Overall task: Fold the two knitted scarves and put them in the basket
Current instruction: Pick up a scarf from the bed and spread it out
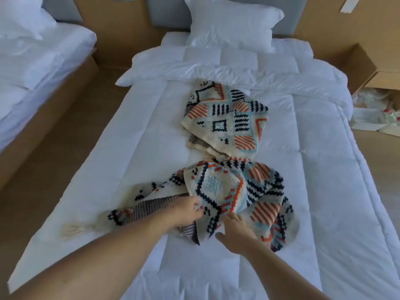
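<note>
Both hands are down on the rumpled knitted scarf [218, 185], which lies bunched on the white duvet [140, 131] directly under and just beyond them. The left hand [186, 210] pinches a fold of the patterned face where it turns over the grey striped underside, probably to find an edge and pull the knit flat before folding. The right hand [233, 231] lies just beside it on the same scarf, thumb out to the left. Whether its fingers grip the cloth or only press it down cannot be told (their tips are lost in the knit).

A cream tassel [74, 229] trails off to the left of the left hand, so this scarf is not yet squared up.

The second knitted scarf [225, 120] lies beyond both hands, doubled loosely over itself, its near end meeting the first. Neither looks properly folded. No basket is in view.
</note>
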`<action>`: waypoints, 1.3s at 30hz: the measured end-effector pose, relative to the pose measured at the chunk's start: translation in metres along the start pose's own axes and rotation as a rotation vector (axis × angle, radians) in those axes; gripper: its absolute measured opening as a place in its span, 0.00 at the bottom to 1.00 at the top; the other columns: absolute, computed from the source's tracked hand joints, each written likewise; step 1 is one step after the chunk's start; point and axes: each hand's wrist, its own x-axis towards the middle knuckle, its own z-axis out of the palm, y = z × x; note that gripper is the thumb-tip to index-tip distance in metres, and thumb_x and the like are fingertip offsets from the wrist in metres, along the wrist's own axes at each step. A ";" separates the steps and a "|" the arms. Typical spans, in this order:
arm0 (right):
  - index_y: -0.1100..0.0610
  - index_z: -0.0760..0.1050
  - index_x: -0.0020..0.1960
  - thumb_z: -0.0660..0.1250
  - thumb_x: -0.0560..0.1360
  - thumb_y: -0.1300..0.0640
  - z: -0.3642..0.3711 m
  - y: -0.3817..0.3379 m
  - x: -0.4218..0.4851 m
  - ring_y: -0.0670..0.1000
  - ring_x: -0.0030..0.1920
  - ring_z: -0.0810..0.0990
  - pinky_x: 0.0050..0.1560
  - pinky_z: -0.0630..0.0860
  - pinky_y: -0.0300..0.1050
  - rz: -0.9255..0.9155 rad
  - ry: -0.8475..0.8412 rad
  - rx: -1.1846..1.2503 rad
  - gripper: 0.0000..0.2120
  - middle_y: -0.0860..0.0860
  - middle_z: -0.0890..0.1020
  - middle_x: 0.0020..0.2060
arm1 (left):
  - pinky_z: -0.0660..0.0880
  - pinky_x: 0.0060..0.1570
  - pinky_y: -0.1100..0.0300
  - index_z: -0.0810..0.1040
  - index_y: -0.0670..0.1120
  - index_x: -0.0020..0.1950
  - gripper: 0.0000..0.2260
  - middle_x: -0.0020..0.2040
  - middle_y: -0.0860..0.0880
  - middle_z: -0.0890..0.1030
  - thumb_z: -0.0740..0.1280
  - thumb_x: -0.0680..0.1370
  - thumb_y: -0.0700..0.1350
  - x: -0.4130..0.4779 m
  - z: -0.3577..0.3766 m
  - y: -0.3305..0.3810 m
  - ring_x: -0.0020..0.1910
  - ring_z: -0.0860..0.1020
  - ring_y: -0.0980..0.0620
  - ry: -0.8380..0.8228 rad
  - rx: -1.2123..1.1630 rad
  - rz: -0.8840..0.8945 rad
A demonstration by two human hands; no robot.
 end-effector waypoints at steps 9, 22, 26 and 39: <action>0.48 0.60 0.76 0.64 0.76 0.63 0.035 0.029 0.088 0.58 0.78 0.42 0.76 0.52 0.58 -0.344 0.057 -0.471 0.31 0.50 0.50 0.78 | 0.74 0.54 0.55 0.73 0.45 0.67 0.18 0.58 0.46 0.78 0.66 0.79 0.49 0.046 0.031 -0.025 0.55 0.78 0.48 -0.020 -0.035 -0.115; 0.59 0.72 0.47 0.58 0.79 0.59 -0.045 0.020 0.098 0.53 0.37 0.73 0.39 0.70 0.49 -0.012 0.255 0.669 0.05 0.52 0.76 0.37 | 0.75 0.58 0.55 0.66 0.53 0.71 0.37 0.62 0.51 0.74 0.78 0.65 0.46 0.053 0.000 0.012 0.61 0.74 0.50 0.042 -0.108 0.041; 0.58 0.72 0.40 0.62 0.77 0.60 -0.092 0.017 0.080 0.51 0.34 0.72 0.33 0.67 0.44 -0.056 0.272 0.796 0.07 0.52 0.75 0.32 | 0.67 0.66 0.57 0.76 0.47 0.67 0.26 0.66 0.47 0.75 0.76 0.69 0.44 0.043 -0.042 0.056 0.65 0.71 0.51 0.273 -0.058 0.279; 0.47 0.77 0.50 0.67 0.76 0.43 -0.152 0.012 0.005 0.45 0.46 0.79 0.49 0.75 0.46 -0.289 0.601 0.874 0.09 0.46 0.81 0.46 | 0.64 0.37 0.56 0.71 0.42 0.41 0.09 0.36 0.48 0.72 0.67 0.77 0.44 0.000 -0.113 0.162 0.37 0.70 0.50 0.503 -0.295 0.231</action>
